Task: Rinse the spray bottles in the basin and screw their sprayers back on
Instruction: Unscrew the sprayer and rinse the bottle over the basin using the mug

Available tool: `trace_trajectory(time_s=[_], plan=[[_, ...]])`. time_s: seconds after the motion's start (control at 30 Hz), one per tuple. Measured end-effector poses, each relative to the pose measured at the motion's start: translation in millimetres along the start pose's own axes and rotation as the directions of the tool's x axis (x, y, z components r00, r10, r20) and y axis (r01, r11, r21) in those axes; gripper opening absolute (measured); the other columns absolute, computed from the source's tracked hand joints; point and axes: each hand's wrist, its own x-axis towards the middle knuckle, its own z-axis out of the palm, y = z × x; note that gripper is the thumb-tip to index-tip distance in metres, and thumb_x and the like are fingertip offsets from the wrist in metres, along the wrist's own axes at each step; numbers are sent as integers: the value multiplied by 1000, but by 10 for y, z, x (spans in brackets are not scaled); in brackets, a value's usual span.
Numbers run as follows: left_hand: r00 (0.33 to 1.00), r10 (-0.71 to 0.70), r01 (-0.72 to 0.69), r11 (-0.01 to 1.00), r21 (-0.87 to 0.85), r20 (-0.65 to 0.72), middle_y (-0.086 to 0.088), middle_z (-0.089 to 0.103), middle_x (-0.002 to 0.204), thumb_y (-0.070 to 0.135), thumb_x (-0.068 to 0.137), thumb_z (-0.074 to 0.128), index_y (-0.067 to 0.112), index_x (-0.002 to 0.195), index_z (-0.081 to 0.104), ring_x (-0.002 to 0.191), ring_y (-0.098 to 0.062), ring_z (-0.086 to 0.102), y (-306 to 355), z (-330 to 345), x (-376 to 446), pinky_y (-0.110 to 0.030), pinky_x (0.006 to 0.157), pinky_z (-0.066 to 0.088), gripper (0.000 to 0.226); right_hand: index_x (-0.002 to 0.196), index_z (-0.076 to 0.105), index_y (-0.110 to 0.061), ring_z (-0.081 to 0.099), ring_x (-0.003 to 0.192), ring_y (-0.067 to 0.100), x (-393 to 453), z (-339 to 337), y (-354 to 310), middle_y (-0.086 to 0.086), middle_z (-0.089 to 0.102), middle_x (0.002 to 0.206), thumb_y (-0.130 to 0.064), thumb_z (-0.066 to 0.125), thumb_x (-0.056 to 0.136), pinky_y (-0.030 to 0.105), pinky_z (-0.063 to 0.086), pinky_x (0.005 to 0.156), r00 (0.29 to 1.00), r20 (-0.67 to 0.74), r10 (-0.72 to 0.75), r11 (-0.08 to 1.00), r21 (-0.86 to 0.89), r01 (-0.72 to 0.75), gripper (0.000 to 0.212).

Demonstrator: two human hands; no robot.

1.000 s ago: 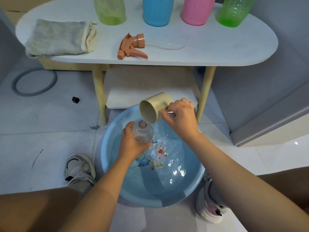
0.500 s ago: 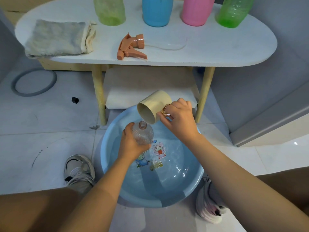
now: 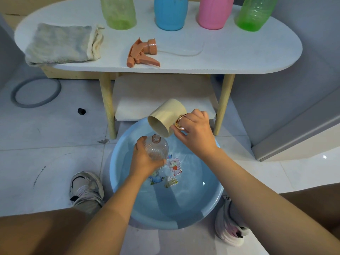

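Observation:
My left hand (image 3: 142, 160) grips a clear ribbed bottle (image 3: 157, 149) upright over the blue basin (image 3: 127, 214), its open orange neck pointing up. My right hand (image 3: 195, 133) holds a cream cup (image 3: 165, 117) by its metal handle, tipped mouth-down just above the bottle's neck, and a thin stream of water runs into it. The basin holds water over a cartoon print. An orange sprayer (image 3: 142, 53) with a clear tube lies on the white table (image 3: 239, 52).
Several coloured bottles stand along the table's back: yellow-green (image 3: 118, 12), blue (image 3: 171, 13), pink (image 3: 214, 12), green (image 3: 255, 13). A folded grey cloth (image 3: 61, 43) lies at the table's left. A lower shelf sits behind the basin. My shoes flank the basin; a grey ring (image 3: 17, 100) lies on the floor.
The cup has tipped further and lifted slightly over the bottle's neck. The left hand keeps the bottle in nearly the same place.

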Motion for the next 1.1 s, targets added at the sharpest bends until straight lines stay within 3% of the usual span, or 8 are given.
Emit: trace_trajectory(time_s=[0.27,0.43,0.53,0.63,0.73,0.87,1.0,1.1], plan=[[1000,3,-3,1000,-20,4,-2,37,136,24,53,89,21,135,30,122,-23,44,-20,26,9,-38,96,46,101,55,46,-12,34,68,18,13,-13,-23,0,47,56,-24,67,79,27,21,67,1000,-2,-10,1000,19,10,34],[1000,0,0,1000,-31,5,-1,34,141,25,54,89,23,140,24,127,-23,41,-11,22,1,-36,99,43,108,55,47,-12,36,68,18,4,-25,-18,-1,47,56,-25,68,79,29,25,67,1000,10,2,1000,29,-2,35],[1000,3,-3,999,-34,14,-2,28,145,22,56,89,26,145,17,132,-21,34,30,8,-12,-33,100,38,114,53,48,-13,40,63,19,-18,-32,-18,-2,46,53,-30,65,80,27,24,65,997,17,71,997,16,-71,36],[1000,11,-11,1000,-20,8,-3,29,142,21,55,89,27,144,24,130,-22,35,55,-2,-22,-34,100,38,110,51,38,-19,39,55,18,-14,-38,-15,-5,40,48,-35,59,78,27,28,59,973,17,232,973,-9,-232,38],[1000,-16,17,999,-34,9,-2,31,136,23,53,90,29,136,31,124,-24,40,35,4,-21,-34,97,42,102,52,30,-21,36,54,18,-47,-55,31,-7,35,48,-32,63,77,29,34,55,915,33,403,915,1,-403,43],[999,-47,47,996,-78,-6,0,38,131,22,53,89,29,131,34,117,-21,44,-8,-4,-23,-30,93,42,95,62,43,-18,53,80,29,-157,-40,139,6,60,68,-33,60,86,33,33,68,732,284,619,784,-169,-598,34],[998,-55,55,988,-143,6,2,49,124,17,59,86,26,131,34,107,-14,49,-17,-25,-41,-25,87,40,90,73,49,-15,54,94,31,-396,45,217,10,65,86,-34,50,90,33,33,75,581,445,682,731,-386,-562,26],[999,-46,47,988,-147,12,2,48,127,22,57,89,25,132,33,113,-16,48,-63,-24,-49,-29,94,42,94,76,49,-16,55,96,30,-589,142,239,10,66,89,-35,45,93,33,31,74,536,507,674,738,-441,-510,26]])
